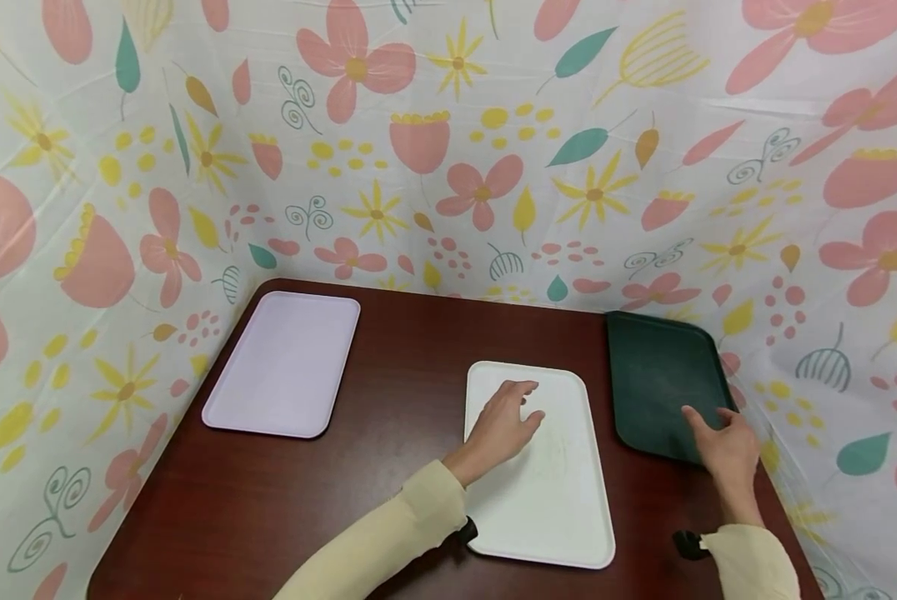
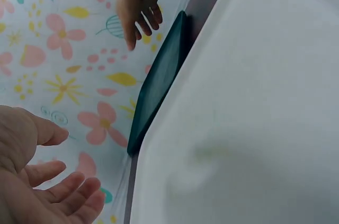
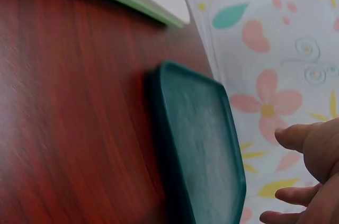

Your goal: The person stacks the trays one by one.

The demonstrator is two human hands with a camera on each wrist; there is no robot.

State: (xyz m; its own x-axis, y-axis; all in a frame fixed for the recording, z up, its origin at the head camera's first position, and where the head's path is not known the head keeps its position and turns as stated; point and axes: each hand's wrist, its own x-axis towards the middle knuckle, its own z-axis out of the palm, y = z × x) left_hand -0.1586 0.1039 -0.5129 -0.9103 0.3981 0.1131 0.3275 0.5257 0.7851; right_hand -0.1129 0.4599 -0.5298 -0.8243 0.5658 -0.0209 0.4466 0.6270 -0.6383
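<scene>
Three trays lie flat on a dark wooden table (image 1: 403, 367): a lilac tray (image 1: 279, 362) at the left, a white tray (image 1: 553, 492) in the middle and a dark green tray (image 1: 654, 375) at the right. My left hand (image 1: 527, 406) is over the white tray's far left part with relaxed, spread fingers and holds nothing. In the left wrist view this left hand (image 2: 47, 187) shows palm open beside the white tray (image 2: 254, 102). My right hand (image 1: 707, 423) reaches with straight fingers onto the green tray's near right corner. The right wrist view shows the green tray (image 3: 204, 144) beside the right hand (image 3: 310, 181).
A floral cloth wall (image 1: 448, 150) closes in the table at the back and both sides. The green tray (image 2: 159, 81) lies close against the right wall. Bare tabletop (image 3: 69, 102) separates the trays.
</scene>
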